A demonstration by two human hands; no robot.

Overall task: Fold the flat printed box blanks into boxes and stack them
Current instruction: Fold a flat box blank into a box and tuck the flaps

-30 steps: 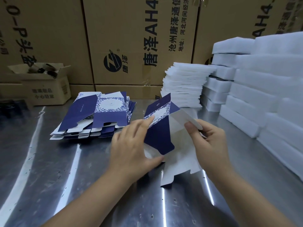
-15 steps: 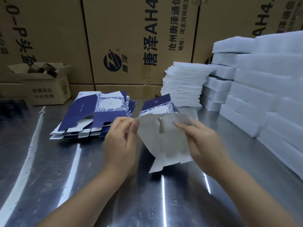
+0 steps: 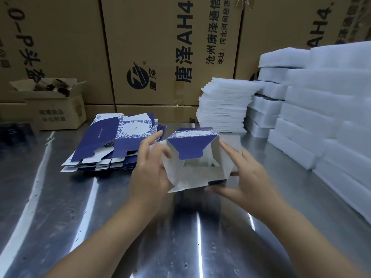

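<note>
The only view comes from a wide-angle camera worn on the person's head, looking forward and down across the worktop (image 3: 60, 217). It sits close to the work. Both forearms enter from the bottom edge, and the left hand (image 3: 149, 173), the right hand (image 3: 249, 177) and the half-folded box (image 3: 196, 171) between them fill the middle of the frame. The worktop runs away from the lens to a wall of cardboard cartons (image 3: 160, 47) that faces the camera. White foam stacks (image 3: 321, 117) line the right edge.
</note>
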